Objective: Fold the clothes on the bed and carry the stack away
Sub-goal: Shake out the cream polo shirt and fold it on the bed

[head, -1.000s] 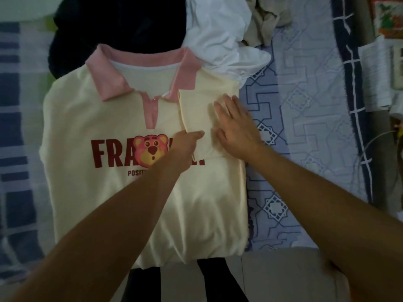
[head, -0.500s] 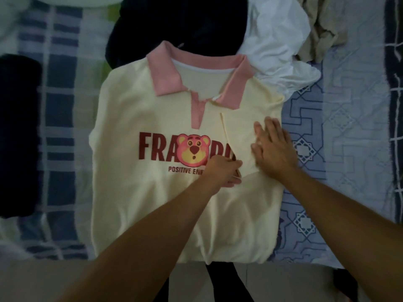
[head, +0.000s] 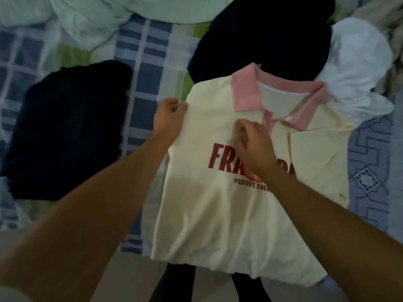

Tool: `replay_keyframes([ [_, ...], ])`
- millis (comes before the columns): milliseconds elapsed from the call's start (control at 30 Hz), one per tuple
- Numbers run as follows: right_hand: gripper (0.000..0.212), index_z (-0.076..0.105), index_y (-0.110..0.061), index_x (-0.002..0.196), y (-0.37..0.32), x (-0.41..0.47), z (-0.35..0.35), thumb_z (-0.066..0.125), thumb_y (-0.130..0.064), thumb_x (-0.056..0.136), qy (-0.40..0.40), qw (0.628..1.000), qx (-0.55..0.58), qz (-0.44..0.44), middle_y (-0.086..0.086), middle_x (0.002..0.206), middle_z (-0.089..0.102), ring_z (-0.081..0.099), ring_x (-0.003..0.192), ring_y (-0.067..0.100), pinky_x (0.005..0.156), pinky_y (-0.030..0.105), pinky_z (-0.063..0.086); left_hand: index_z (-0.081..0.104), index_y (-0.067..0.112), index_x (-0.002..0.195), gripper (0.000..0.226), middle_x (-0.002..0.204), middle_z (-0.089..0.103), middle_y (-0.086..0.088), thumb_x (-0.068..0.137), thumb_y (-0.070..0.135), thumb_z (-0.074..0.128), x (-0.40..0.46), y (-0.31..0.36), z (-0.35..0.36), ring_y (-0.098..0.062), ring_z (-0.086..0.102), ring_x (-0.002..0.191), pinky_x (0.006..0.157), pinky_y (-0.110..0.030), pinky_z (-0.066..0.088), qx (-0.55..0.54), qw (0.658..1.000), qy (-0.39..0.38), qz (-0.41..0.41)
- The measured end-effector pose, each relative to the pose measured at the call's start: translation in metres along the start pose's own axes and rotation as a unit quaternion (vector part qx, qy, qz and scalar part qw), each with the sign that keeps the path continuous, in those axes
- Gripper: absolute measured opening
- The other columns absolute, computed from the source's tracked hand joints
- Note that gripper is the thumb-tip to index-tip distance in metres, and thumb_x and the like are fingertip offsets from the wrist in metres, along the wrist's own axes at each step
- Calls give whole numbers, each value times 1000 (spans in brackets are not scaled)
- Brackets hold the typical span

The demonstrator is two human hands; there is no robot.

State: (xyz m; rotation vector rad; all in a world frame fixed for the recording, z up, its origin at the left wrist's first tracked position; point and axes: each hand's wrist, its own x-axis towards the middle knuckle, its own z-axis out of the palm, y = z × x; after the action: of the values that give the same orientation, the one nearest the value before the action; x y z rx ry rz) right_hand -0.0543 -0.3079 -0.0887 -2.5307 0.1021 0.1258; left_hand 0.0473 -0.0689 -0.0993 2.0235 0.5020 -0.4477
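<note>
A cream polo shirt (head: 209, 205) with a pink collar and red lettering lies face up on the bed, its right sleeve folded in over the chest. My left hand (head: 169, 118) pinches the shirt's left shoulder edge. My right hand (head: 254, 144) lies on the chest just below the collar with curled fingers, covering the print; whether it holds fabric is unclear. A folded dark garment (head: 65, 127) lies to the left on the checked sheet.
Behind the shirt lie a dark garment (head: 261, 40), a crumpled white garment (head: 357, 68) and a beige one (head: 390, 35) at the far right. A pale green blanket (head: 76, 16) is bunched at the back left. The bed's front edge runs under the shirt's hem.
Both hands left the folded right sleeve. My left hand moved to the shirt's left shoulder edge, and my right hand moved to the chest below the collar. The view swung left.
</note>
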Motion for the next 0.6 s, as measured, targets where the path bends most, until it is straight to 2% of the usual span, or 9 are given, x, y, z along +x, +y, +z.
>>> replay_keyframes([
  [67,31,60,-17,126,-28,21,12,54,-19,96,4,996,76,35,-2,110,66,60,101,16,90,39,53,67,20,96,17,101,70,-9,97,31,53,15,11,-2,-27,65,91,80,-39,55,-49,994,-87,-48],
  [100,32,61,-18,128,-38,29,16,54,-21,97,11,995,92,41,-4,112,67,61,101,14,90,35,53,70,20,97,19,104,72,-9,98,24,51,18,13,-2,-29,67,93,79,-41,58,-53,988,-122,-74],
  [200,35,63,-18,130,-58,47,22,56,-25,96,40,993,100,44,-11,107,66,62,93,7,86,24,49,69,23,120,30,115,75,-11,99,8,54,16,14,-4,-28,75,97,78,-42,63,-119,950,-273,-96],
  [267,35,61,-18,132,-60,56,22,57,-22,97,49,988,118,81,-13,104,63,60,88,1,84,20,49,63,19,132,33,119,75,-11,99,17,64,16,14,-7,-29,74,107,88,-47,61,-174,911,-356,-113],
  [333,35,59,-18,133,-58,61,21,58,-20,98,49,983,135,116,-8,110,66,63,95,7,87,26,52,61,18,134,50,120,75,-10,90,35,75,13,18,-8,-29,72,110,92,-47,60,-153,900,-397,-99],
  [400,36,58,-17,134,-56,63,21,58,-20,98,42,981,144,127,-1,121,68,65,105,15,92,34,54,64,20,130,59,115,76,-4,80,45,82,8,27,-3,-26,72,107,92,-43,58,-78,918,-385,-54],
  [433,36,58,-16,134,-55,64,21,58,-21,98,39,980,146,129,0,122,68,65,107,16,93,35,54,66,22,126,57,112,75,-2,78,47,83,5,31,1,-23,71,104,92,-41,57,-40,933,-357,-20],
  [533,34,58,-18,133,-54,65,20,58,-22,99,44,976,151,149,-4,119,68,64,106,13,94,34,54,69,20,112,35,101,72,2,84,38,79,4,38,5,-17,69,93,82,-35,56,-33,965,-257,46],
  [600,36,57,-18,134,-52,64,21,57,-21,99,45,973,163,159,-8,114,65,62,103,6,93,26,52,66,21,104,19,92,68,7,88,28,75,12,42,-8,-10,65,85,69,-25,51,-55,977,-194,69],
])
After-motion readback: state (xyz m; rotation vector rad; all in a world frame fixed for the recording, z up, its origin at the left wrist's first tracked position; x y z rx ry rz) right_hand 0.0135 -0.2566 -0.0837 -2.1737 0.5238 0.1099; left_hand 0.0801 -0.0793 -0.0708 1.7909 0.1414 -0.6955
